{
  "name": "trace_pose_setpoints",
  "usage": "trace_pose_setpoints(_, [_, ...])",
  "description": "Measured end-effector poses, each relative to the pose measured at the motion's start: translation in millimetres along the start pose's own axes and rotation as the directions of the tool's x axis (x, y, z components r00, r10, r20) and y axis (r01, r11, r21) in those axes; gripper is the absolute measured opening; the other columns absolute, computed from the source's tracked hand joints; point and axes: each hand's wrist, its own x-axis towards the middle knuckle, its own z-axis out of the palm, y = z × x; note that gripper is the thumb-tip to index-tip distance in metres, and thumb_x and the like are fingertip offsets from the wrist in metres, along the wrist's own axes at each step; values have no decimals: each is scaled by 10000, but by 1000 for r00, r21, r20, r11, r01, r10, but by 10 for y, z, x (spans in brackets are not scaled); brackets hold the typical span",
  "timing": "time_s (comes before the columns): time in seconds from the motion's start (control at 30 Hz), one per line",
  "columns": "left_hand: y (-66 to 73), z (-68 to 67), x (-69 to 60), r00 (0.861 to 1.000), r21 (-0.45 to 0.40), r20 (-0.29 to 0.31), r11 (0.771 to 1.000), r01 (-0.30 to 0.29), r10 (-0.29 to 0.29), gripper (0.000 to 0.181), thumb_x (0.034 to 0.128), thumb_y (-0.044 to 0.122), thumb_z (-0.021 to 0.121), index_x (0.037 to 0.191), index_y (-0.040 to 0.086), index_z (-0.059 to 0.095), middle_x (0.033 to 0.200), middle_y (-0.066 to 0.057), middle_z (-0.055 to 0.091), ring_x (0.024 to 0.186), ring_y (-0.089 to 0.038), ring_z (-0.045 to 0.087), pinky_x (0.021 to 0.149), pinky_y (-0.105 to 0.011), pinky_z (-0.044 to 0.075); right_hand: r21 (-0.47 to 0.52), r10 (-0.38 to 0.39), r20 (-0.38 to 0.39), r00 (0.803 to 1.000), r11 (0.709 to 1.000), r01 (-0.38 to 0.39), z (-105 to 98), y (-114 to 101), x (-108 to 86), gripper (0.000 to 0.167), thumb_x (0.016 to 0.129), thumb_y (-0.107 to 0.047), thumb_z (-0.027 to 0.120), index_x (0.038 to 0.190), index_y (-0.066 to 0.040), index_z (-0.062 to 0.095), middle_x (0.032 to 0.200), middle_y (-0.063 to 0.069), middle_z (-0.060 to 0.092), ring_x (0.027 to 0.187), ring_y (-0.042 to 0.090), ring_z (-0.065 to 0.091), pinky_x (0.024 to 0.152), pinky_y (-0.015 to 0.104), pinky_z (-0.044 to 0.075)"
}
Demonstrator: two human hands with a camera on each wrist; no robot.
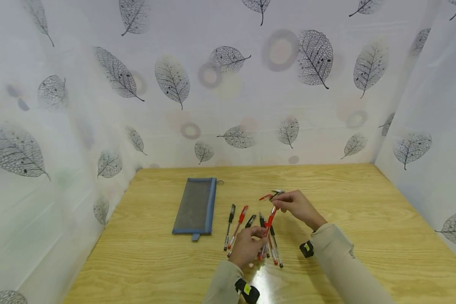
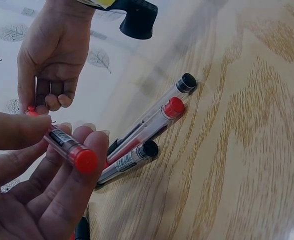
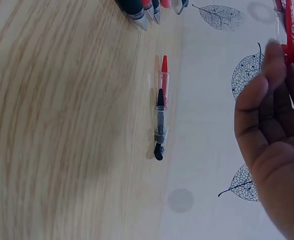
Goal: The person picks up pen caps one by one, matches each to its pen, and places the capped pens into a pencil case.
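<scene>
A red pen (image 1: 270, 219) is held between both hands above the pens on the table. My left hand (image 1: 247, 247) pinches its barrel; in the left wrist view, thumb and fingers grip the clear barrel near its red end plug (image 2: 85, 160). The fingertips of my right hand (image 1: 298, 207) pinch the other end, where the right wrist view shows a red cap (image 3: 290, 30). Under and beside the left hand lie several red and black capped pens, among them a black one (image 1: 232, 214) and a red one (image 1: 242, 214).
A grey mesh pouch (image 1: 194, 204) with blue edges lies flat left of the pens. Behind the right hand, loose red and black caps (image 1: 266, 196) lie on the wooden table (image 1: 156, 261). Leaf-patterned sheeting (image 1: 258, 97) stands behind the table and along both sides.
</scene>
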Motion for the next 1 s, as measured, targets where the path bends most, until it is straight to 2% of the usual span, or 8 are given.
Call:
trace_pose_setpoints(0.17, [-8,-7,2,999,-42,34,999,11,-9,253,922,108,647,1162,30,655,935,-36,695,681,-150,667,575,-294,536,-2,-13,32,999,1000,13,15,-20,-2,273,958,-185,610,1091,41,690,882,111,686,752,227,624,717,444,535])
trace_pose_setpoints(0.27, [-16,-3,7,999,-61,45,998,3,0,257,933,98,628,1175,10,639,915,-51,712,662,-149,665,558,-279,532,-14,-20,43,999,1000,20,23,-29,-5,267,959,-183,610,1089,35,693,868,114,685,726,230,627,694,437,537])
trace_pose_setpoints(0.4, [-26,15,16,998,-144,54,989,20,-12,254,938,46,604,1183,-18,626,889,-87,705,602,-139,642,522,-280,539,-11,-27,46,999,1000,28,30,-24,-9,252,960,-171,608,1074,34,699,849,117,686,696,229,629,685,466,538])
trace_pose_setpoints(0.57, [-32,54,16,1000,-222,11,975,24,-22,241,921,-21,596,1156,-55,636,848,-136,703,552,-120,630,536,-306,563,8,-27,57,998,1000,27,47,-7,-12,252,956,-161,612,1030,64,700,837,111,686,694,246,640,709,542,530])
trace_pose_setpoints(0.73, [-30,101,-8,999,-304,-22,953,20,-28,224,915,-60,579,1124,-101,649,812,-182,699,514,-108,611,533,-324,566,5,19,75,997,1000,-20,55,4,-22,284,947,-163,627,1028,104,683,806,95,691,711,302,653,710,540,532])
trace_pose_setpoints(1.0, [-42,160,-37,996,-312,-86,950,9,-38,169,883,-95,597,1024,-116,688,741,-162,687,514,-123,616,525,-323,565,-5,32,109,994,999,-31,70,-8,-31,275,937,-132,636,1049,115,675,798,97,699,699,289,658,707,538,536])
